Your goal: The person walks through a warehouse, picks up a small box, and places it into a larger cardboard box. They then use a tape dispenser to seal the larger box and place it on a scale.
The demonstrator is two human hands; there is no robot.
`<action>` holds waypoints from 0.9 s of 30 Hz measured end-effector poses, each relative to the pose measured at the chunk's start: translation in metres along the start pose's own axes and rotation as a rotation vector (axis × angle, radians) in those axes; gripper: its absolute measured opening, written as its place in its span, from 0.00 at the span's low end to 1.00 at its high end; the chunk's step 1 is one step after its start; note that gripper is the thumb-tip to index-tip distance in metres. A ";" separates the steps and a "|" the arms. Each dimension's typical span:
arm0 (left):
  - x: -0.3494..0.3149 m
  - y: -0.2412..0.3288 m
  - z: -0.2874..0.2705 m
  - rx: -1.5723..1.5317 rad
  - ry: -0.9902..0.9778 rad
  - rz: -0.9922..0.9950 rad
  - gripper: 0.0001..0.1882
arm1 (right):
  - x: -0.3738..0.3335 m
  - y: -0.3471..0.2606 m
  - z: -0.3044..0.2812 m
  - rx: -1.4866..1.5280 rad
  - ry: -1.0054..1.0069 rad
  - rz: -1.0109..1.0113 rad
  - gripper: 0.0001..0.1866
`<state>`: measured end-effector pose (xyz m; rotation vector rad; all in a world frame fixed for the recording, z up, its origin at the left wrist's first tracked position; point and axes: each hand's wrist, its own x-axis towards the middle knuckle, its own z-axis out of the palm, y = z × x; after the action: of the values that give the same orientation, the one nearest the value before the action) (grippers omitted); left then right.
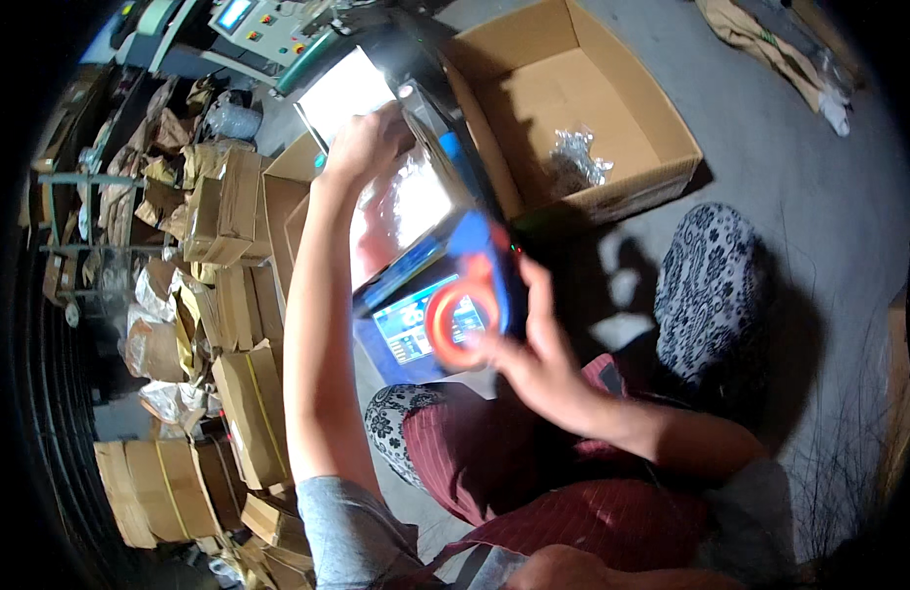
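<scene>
Head camera view: the right hand (548, 369) is at the near end of a blue machine (391, 369), with a red-orange ring (435, 324) just to the left of it. One digit of that hand meets the ring's lower right edge, while the other fingers curl up along the machine's right side; motion blur hides the contact, so I cannot tell whether the ring is gripped or only touched. The ring lies in front of a lit screen (401, 334), covering its right part. Farther up, the left hand (368, 147) reaches over the machine with its fingers bent, next to a bright white panel (345, 93) and above a glaring white surface (425, 202); whether its fingers close on anything cannot be made out. The ring is well apart from this hand, nearer the person. Right of the machine stands an open cardboard box (622, 88) on the grey floor (819, 187), with crumpled clear plastic (578, 157) inside. Brown cartons (140, 492) are stacked to the left, and a control panel (263, 34) with coloured buttons shows at the top left.
</scene>
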<state>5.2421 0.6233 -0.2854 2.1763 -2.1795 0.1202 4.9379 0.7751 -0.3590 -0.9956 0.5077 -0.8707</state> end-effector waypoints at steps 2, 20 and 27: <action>0.002 -0.010 -0.006 0.052 -0.106 -0.184 0.20 | 0.035 -0.030 -0.023 0.040 0.027 0.138 0.40; 0.015 -0.010 -0.007 0.042 -0.088 0.133 0.20 | 0.197 -0.045 -0.066 0.169 -0.120 0.333 0.22; 0.009 -0.013 0.000 0.009 0.039 0.126 0.27 | 0.167 -0.042 -0.050 0.156 -0.030 0.221 0.22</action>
<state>5.2552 0.6147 -0.2845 2.0229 -2.2975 0.1769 4.9809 0.6016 -0.3433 -0.7929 0.5055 -0.6856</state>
